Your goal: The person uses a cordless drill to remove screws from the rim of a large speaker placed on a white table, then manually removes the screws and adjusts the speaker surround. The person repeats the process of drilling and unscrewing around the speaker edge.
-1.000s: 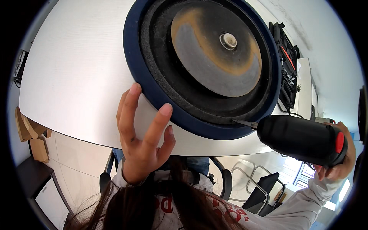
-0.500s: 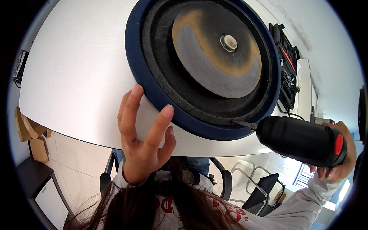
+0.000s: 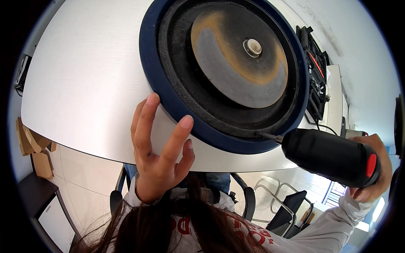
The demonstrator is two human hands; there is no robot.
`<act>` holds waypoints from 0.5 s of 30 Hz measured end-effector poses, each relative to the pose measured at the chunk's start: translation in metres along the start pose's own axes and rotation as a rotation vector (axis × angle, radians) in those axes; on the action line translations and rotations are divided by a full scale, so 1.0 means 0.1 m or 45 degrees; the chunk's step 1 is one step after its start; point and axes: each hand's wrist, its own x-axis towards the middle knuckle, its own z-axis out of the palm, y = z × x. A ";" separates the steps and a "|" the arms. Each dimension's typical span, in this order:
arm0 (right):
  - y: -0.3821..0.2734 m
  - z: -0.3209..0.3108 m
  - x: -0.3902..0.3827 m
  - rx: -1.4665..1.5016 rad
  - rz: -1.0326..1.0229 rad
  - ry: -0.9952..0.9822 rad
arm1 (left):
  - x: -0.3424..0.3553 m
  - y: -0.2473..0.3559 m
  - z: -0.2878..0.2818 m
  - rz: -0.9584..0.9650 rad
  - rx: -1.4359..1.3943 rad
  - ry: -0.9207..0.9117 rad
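Bracing w/ flat, open left hand (image 3: 158,162) on blue-rimmed speaker (image 3: 223,71); right hand (image 3: 373,168) grips driver (image 3: 331,157), bit unmoved at rim.

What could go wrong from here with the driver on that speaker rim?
1. The left hand steadies the blue rim with fingertips only; the speaker could turn or slide on the white table.
2. The electric screwdriver meets the rim at a slant; its bit might slip out and gouge the black foam surround.
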 end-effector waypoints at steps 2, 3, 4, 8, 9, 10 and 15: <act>-0.03 0.01 -0.01 -0.112 0.038 0.053 | 0.00 0.00 -0.01 -0.006 0.003 0.001; -0.09 0.03 -0.05 -0.255 0.106 0.106 | 0.00 0.00 -0.01 -0.011 0.004 -0.001; -0.09 0.04 -0.08 -0.303 0.133 0.145 | 0.00 0.00 -0.02 -0.017 0.007 -0.003; 0.04 0.09 -0.24 -0.277 0.114 0.346 | -0.01 0.00 0.00 -0.015 -0.004 -0.018; 0.08 0.16 -0.26 -0.304 0.070 0.451 | 0.00 0.00 -0.01 -0.015 -0.001 -0.020; 0.08 0.17 -0.27 -0.323 0.052 0.483 | 0.00 0.00 -0.01 -0.014 0.000 -0.023; -0.06 0.03 -0.29 -0.330 0.137 0.269 | -0.02 -0.01 0.01 -0.001 0.005 -0.005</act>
